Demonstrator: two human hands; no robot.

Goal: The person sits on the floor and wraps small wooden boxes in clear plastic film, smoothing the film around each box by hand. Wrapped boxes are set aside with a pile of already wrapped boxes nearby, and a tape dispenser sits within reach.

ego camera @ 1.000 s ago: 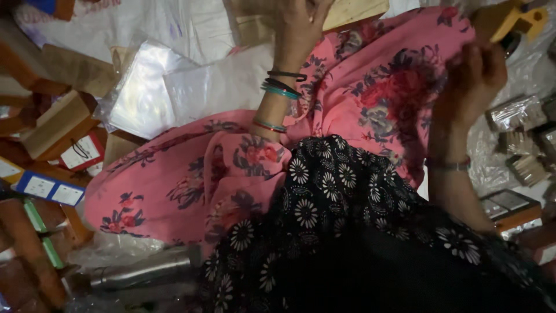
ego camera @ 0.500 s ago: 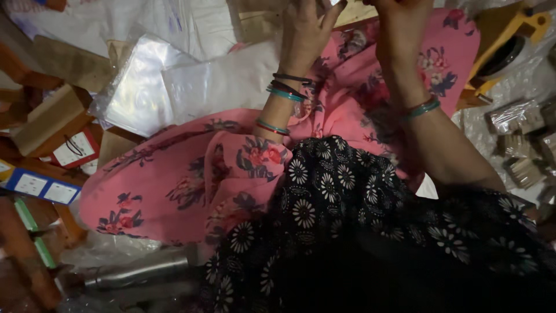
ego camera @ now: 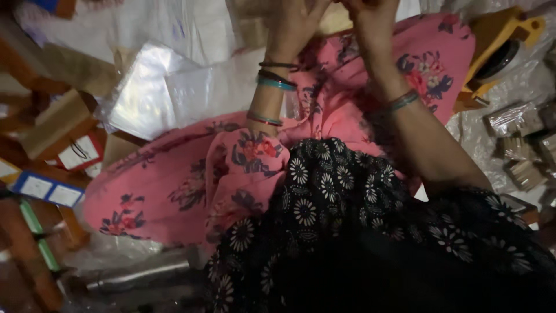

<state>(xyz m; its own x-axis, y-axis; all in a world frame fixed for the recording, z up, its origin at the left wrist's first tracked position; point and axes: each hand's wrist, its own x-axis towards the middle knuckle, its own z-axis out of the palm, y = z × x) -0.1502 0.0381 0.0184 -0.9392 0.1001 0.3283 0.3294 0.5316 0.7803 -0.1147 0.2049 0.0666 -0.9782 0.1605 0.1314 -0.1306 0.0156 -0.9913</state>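
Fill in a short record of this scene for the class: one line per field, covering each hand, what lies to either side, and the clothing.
left hand: raised at the top edge, fingers partly out of view; bangles on the wrist
right hand: raised close beside the left; what it holds cannot be told
left side: clear plastic bags, cardboard boxes
right side: yellow tape dispenser, small wrapped packets
clothing: pink floral cloth, black floral cloth
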